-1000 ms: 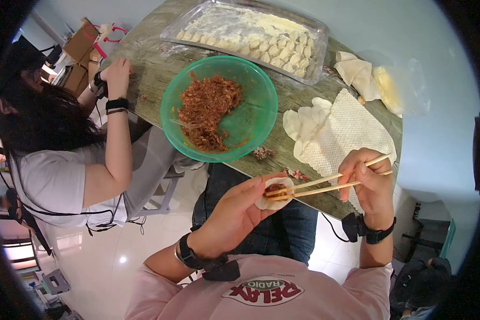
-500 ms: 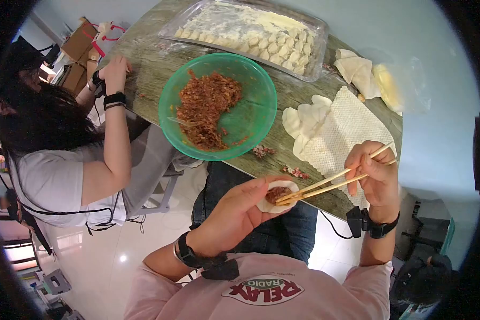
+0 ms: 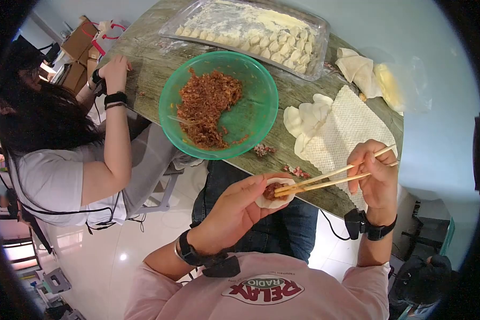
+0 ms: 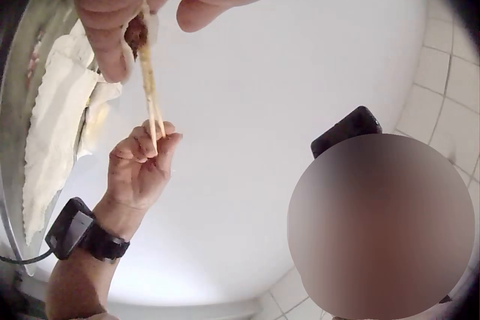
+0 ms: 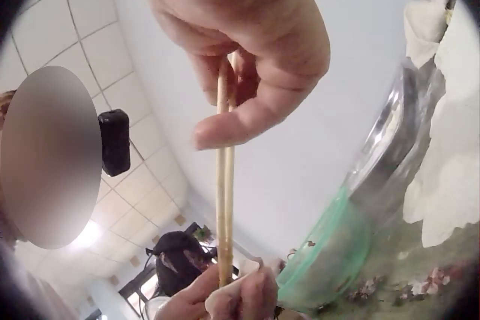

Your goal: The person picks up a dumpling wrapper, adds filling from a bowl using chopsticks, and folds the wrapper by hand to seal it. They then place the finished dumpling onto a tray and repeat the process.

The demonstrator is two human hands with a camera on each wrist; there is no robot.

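Note:
My left hand (image 3: 232,210) holds a round dumpling wrapper (image 3: 262,202) between thumb and fingers, above my lap by the table's front edge. A lump of reddish-brown meat filling (image 3: 272,191) sits in its middle. My right hand (image 3: 376,173) grips a pair of wooden chopsticks (image 3: 333,177), whose tips rest on the filling. In the right wrist view the chopsticks (image 5: 226,185) run down to the wrapper (image 5: 234,294). The left wrist view shows the wrapper (image 4: 152,27) edge-on, partly hidden by the left fingers.
A green bowl (image 3: 256,117) of meat filling stands on the table (image 3: 144,80). Behind it lies a floured metal tray (image 3: 323,48) with rows of dumplings. Loose wrappers (image 3: 306,120) and a white textured cloth (image 3: 357,125) lie at the right. Another person (image 3: 53,176) sits at the left.
The chopstick tips have shifted about on the filling, which now sits as a lump in the wrapper. The right hand has risen slightly; the left hand has hardly moved.

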